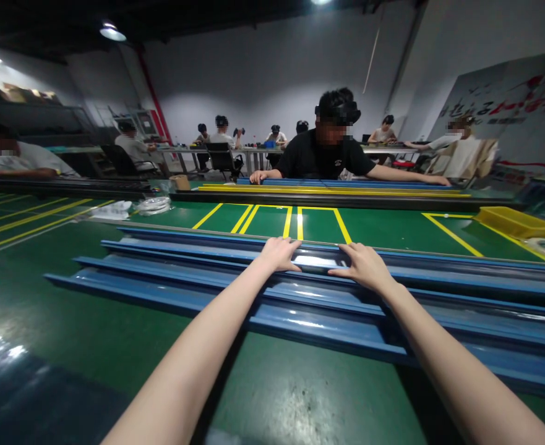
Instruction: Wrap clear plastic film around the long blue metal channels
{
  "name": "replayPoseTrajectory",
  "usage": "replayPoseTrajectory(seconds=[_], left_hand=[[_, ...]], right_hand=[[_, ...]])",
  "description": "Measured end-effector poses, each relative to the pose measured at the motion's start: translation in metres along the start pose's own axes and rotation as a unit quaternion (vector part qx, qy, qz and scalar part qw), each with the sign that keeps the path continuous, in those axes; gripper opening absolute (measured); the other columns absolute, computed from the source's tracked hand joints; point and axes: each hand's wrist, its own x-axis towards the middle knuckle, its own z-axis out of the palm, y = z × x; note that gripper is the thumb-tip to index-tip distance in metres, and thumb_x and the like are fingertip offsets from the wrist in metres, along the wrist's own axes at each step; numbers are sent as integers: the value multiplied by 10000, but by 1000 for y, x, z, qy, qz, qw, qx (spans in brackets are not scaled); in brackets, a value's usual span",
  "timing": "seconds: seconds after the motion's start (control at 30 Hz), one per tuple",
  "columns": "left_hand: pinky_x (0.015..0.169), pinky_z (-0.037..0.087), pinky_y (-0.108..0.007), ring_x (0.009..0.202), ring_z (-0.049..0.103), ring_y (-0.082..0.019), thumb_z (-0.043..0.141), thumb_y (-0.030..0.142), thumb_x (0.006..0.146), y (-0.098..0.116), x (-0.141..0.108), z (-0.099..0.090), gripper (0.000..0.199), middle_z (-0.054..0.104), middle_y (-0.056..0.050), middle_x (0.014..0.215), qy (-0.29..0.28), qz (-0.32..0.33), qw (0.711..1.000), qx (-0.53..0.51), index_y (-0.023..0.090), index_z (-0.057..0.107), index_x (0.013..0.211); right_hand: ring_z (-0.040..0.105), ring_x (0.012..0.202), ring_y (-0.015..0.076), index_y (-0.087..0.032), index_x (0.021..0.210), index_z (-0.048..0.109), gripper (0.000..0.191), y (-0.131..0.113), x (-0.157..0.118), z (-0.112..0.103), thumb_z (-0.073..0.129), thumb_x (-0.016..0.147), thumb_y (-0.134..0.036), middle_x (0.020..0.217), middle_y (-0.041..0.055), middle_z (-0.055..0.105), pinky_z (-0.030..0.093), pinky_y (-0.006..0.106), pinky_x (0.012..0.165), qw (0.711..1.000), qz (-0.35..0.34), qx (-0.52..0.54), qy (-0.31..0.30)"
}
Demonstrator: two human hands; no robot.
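Several long blue channels [313, 321] lie side by side across the green table, running left to right. My left hand [281, 253] grips the farther blue channel [317, 256], its thumb on the near edge and its fingers over the far edge. A short way to the right, my right hand [361, 264] holds the same channel in a like grip. The shiny trough of that channel shows between my two hands. My forearms pass over the nearer channels.
Beyond the channels, yellow tape lines [344, 225] mark the green table. A yellow tray [516, 221] sits at the right, and coiled clear material [154, 205] at the left. Across the table a person in black [323, 151] has both hands at blue and yellow strips [346, 190].
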Motion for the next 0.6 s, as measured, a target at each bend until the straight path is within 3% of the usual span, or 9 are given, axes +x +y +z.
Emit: replayPoseTrajectory(seconds=[0.2,0.43,0.6], left_hand=[[757,378,-326,972,513,-267,582,572,657,-4,-21,-36,709,549,-106,1072,79,24,994,77,213,377,1233],[694,350,-294,946,520,-259,537,622,669,-7,-54,-95,748,556,-102,1031,145,71,977,142,187,358,1251],[680,339,-282,926,530,-249,488,653,685,9,-94,-114,739,553,-102,1026,147,94,972,158,188,366,1246]], right_hand=[[494,876,262,-141,1128,518,667,-16,-6,-33,380,733,-660,944,134,595,319,338,737,993,-17,-58,104],[492,831,270,-92,1113,523,727,-40,-16,-99,338,733,-684,888,150,593,290,343,698,981,-20,-123,152],[506,792,258,-107,1109,530,717,-58,-46,-122,345,730,-687,847,134,598,306,332,678,982,-25,-111,148]])
